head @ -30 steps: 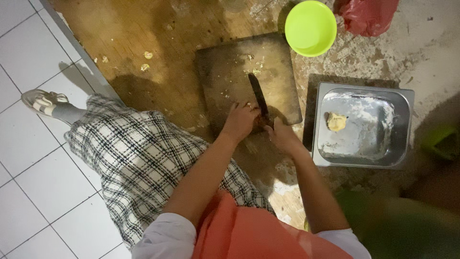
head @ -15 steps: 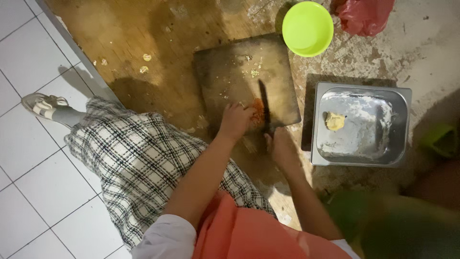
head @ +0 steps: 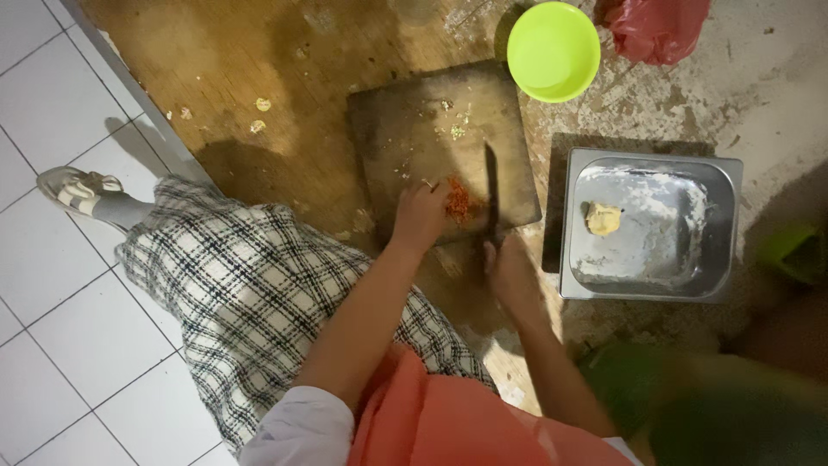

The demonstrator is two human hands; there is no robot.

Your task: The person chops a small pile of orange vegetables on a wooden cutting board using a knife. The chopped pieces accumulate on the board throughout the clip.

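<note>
Compared with the frame a moment earlier, both hands are sitting a little lower on the board and the red pile is showing more clearly beside the blade; the knife is now standing almost straight up the picture. The left hand is resting on the near edge of the dark cutting board, with its fingers curled and touching the small heap of chopped red chilli; it is pressing the heap rather than gripping it. The right hand is closing tightly around the knife handle, just off the near edge of the board; the blade is lying just to the right of the chilli, close to the left fingertips.

To do this chopping well, I am judging that the left fingertips should be staying tucked back, away from the edge; the heap should be gathered tight, so that the blade is passing through all of it; the tip should be staying low on the board.

Beyond the board a lime green bowl is standing, with a red plastic bag near it; to the right a steel tray, dusted white, is holding one yellowish lump.
</note>
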